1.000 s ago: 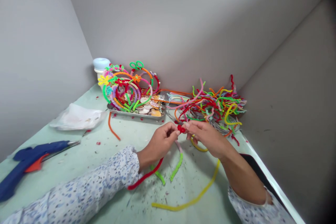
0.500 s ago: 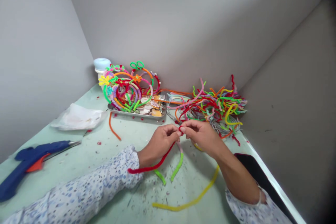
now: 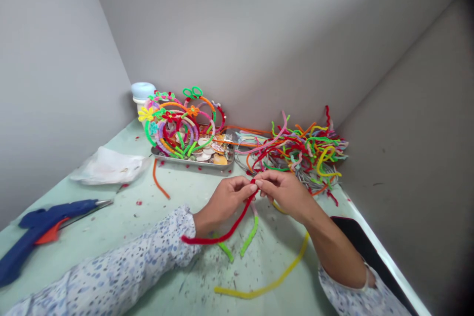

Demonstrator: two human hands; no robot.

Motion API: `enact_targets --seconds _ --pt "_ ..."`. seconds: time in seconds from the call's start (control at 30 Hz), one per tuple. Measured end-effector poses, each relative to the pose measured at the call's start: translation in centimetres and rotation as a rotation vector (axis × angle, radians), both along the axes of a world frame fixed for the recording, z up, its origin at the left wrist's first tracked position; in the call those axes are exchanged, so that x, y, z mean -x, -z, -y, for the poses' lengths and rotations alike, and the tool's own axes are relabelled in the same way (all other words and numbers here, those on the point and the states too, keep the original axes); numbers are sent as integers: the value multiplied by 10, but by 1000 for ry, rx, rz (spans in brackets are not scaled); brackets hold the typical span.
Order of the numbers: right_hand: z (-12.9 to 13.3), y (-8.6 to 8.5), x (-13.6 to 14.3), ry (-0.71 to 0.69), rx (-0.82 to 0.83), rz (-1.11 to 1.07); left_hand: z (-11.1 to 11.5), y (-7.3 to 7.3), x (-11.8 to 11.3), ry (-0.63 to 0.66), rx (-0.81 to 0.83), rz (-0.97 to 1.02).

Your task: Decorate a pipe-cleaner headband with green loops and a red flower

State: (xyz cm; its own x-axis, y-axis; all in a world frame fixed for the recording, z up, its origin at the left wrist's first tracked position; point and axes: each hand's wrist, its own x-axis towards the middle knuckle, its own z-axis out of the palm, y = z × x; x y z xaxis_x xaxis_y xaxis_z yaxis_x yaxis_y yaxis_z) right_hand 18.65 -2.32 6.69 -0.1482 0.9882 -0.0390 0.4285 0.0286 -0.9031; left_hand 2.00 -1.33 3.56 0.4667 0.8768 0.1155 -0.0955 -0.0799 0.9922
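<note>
Between my fingertips a red pipe cleaner (image 3: 237, 223) is pinched, its long tail hanging down toward my left sleeve. My left hand (image 3: 226, 202) grips it by thumb and forefinger, and my right hand (image 3: 283, 191) pinches it right beside. Below the hands hang the green ends of a pipe-cleaner headband (image 3: 251, 237), with a pale pink stretch above; its upper part is hidden by my hands. A yellow pipe cleaner (image 3: 276, 282) curves over the table under my right forearm, one end near my right hand.
Behind, a metal tray (image 3: 192, 160) holds decorated headbands (image 3: 177, 121) and flat pieces. Loose pipe cleaners (image 3: 307, 145) are heaped at right. A blue glue gun (image 3: 48, 222), plastic bag (image 3: 107, 167) and orange pipe cleaner (image 3: 159, 180) lie left. A dark flat object (image 3: 355, 237) lies by the right edge.
The red pipe cleaner's tail has swung across in front of my left fingers, with its upper end now showing between both hands. Both hands stay in nearly the same place.
</note>
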Motion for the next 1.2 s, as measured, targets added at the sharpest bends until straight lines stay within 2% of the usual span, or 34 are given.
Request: enact_targets --seconds 0.27,0.5,0.57,0.67,0.73,0.8,0.87,1.0,1.2 --pt "0 2 7 88 -85 -93 -1 3 -1 -50 31 18" --pt "-4 5 2 17 -100 -50 -3 -4 2 14 143 45" --pt "-3 4 0 27 -210 30 -6 -5 4 -11 147 49" --pt "-1 6 -1 38 -510 225 -12 -2 6 -97 165 79" --pt "1 8 -1 -26 -674 333 -17 2 6 -138 192 107" --pt "3 11 0 -119 -771 411 -20 5 7 -146 212 137" --pt "3 15 2 -175 -827 477 -22 7 7 -139 219 160" --pt "3 21 6 -183 -899 545 -18 5 6 -117 232 183" --pt "3 25 8 -209 -926 573 -17 7 4 -76 276 201"
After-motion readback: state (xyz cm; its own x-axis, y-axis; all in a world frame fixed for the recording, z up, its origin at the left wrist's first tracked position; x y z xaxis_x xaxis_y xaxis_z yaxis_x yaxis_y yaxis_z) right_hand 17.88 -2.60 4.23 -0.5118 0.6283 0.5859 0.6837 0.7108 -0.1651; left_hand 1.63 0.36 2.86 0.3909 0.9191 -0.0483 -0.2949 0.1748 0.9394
